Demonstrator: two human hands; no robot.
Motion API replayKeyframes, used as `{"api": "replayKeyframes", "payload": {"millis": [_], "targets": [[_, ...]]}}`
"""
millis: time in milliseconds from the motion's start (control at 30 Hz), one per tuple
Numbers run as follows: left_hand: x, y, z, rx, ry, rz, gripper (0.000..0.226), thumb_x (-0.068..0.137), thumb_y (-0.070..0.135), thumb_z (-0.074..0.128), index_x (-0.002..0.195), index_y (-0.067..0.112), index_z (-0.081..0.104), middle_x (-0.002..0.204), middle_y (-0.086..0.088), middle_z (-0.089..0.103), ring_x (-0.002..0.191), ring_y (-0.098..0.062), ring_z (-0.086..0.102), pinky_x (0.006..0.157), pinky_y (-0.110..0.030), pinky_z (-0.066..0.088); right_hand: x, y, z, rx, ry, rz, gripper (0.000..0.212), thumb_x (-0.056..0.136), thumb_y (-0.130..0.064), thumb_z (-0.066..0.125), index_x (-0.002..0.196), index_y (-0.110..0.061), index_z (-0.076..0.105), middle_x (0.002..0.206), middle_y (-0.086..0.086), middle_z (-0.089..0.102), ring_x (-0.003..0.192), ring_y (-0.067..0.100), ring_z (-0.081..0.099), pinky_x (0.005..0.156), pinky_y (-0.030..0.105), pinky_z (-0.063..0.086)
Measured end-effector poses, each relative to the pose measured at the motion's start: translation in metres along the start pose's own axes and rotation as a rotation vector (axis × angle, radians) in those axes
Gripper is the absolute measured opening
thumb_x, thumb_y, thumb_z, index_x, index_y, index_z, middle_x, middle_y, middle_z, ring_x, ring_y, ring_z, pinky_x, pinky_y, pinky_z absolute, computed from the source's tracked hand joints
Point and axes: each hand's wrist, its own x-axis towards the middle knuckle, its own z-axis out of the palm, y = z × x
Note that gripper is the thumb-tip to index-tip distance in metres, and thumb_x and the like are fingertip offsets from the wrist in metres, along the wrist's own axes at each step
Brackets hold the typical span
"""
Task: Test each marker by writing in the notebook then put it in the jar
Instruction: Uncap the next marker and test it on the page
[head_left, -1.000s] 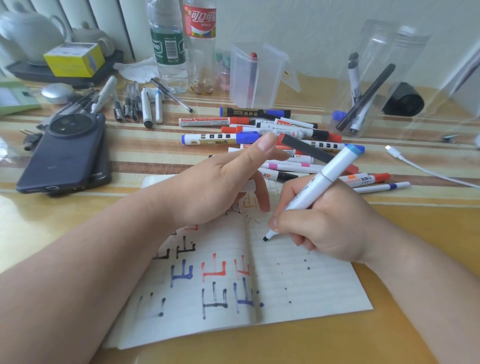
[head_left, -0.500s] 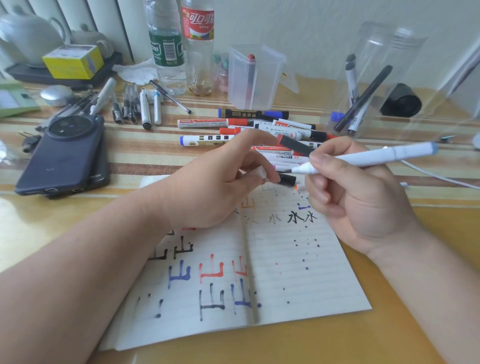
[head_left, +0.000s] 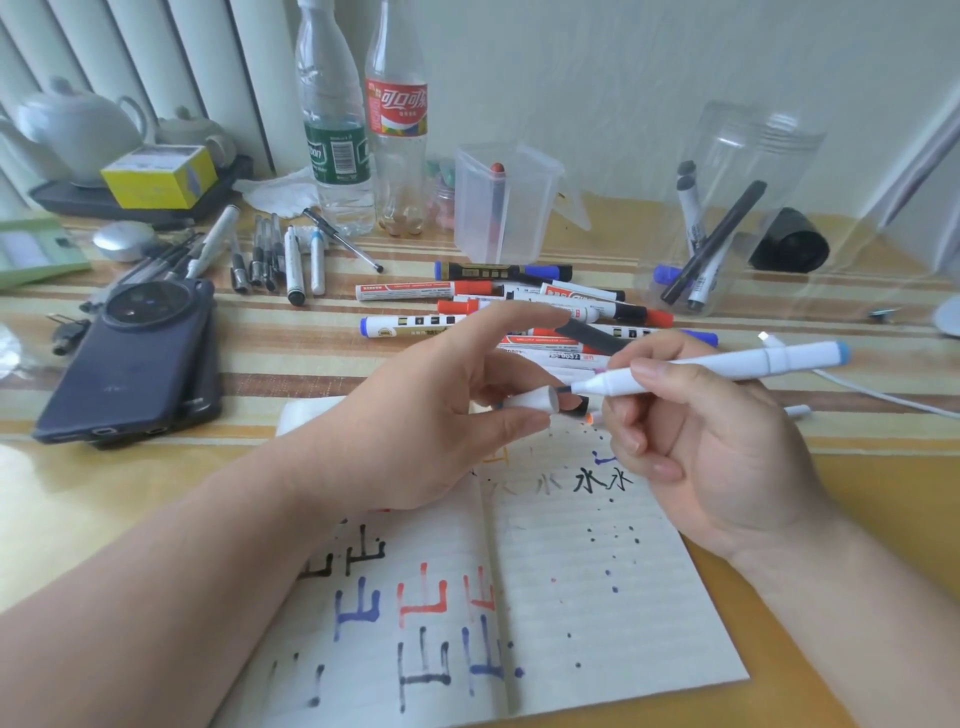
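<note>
My right hand (head_left: 711, 441) grips a white marker (head_left: 727, 366) with a blue end, held level above the open notebook (head_left: 597, 597), its dark tip pointing left. My left hand (head_left: 441, 415) pinches the marker's white cap (head_left: 535, 401) between thumb and middle finger, its open mouth facing the tip and almost touching it. The notebook pages carry black, blue and red characters and ink dots. A clear plastic jar (head_left: 737, 208) stands at the back right with a few markers inside. A pile of several markers (head_left: 519, 312) lies behind my hands.
Two dark phones (head_left: 130, 364) lie stacked at the left. Pens (head_left: 280, 260), two bottles (head_left: 363, 119), a small clear box (head_left: 498, 208), a teapot tray (head_left: 104, 156) and a black cylinder (head_left: 789, 241) stand at the back. A white cable (head_left: 883, 384) runs along the right.
My right hand lifted the marker off the page and turned it level. My left hand, earlier raised with fingers spread, now pinches the cap and has brought it up to the tip.
</note>
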Motion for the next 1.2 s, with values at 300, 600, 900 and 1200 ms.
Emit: {"api": "replayKeyframes", "payload": {"millis": [300,600,900,1200], "targets": [[-0.001,-0.003,0.003,0.02,0.013,0.011,0.051,0.091,0.023,0.067,0.136,0.033,0.046,0.104,0.002,0.074,0.097,-0.03,0.068,0.088,-0.053,0.05,-0.005,0.004,0.006,-0.154,-0.045,-0.044,0.005,0.082,-0.018,0.064,0.078,-0.02,0.064,0.065,0.018,0.062,0.049,0.025,0.052,0.038,0.02,0.029],[-0.003,-0.001,0.002,0.178,0.119,0.001,0.02,0.09,0.033,0.073,0.11,0.032,0.07,0.091,0.013,0.074,0.082,-0.011,0.068,0.075,-0.034,0.055,-0.003,-0.001,0.004,-0.276,-0.069,-0.034,0.046,0.064,-0.054,0.085,0.081,-0.014,0.073,0.058,0.01,0.053,0.049,0.018,0.042,0.043,0.023,0.033],[-0.005,0.002,-0.001,-0.168,0.168,-0.019,0.019,0.094,0.039,0.063,0.092,0.02,0.069,0.065,-0.004,0.056,0.06,-0.018,0.046,0.055,-0.029,0.037,-0.001,-0.011,-0.003,0.057,0.083,-0.022,0.005,0.081,-0.015,0.059,0.083,-0.012,0.057,0.054,0.009,0.044,0.044,0.017,0.033,0.04,0.018,0.017],[-0.009,0.013,0.02,-0.126,0.367,-0.01,0.051,0.096,0.058,0.039,0.083,0.021,0.072,0.052,0.012,0.039,0.051,-0.006,0.04,0.055,-0.021,0.032,-0.012,-0.009,0.007,-0.005,-0.008,0.025,0.017,0.087,-0.02,0.056,0.087,-0.005,0.049,0.054,0.008,0.039,0.044,0.016,0.03,0.04,0.02,0.02]]}}
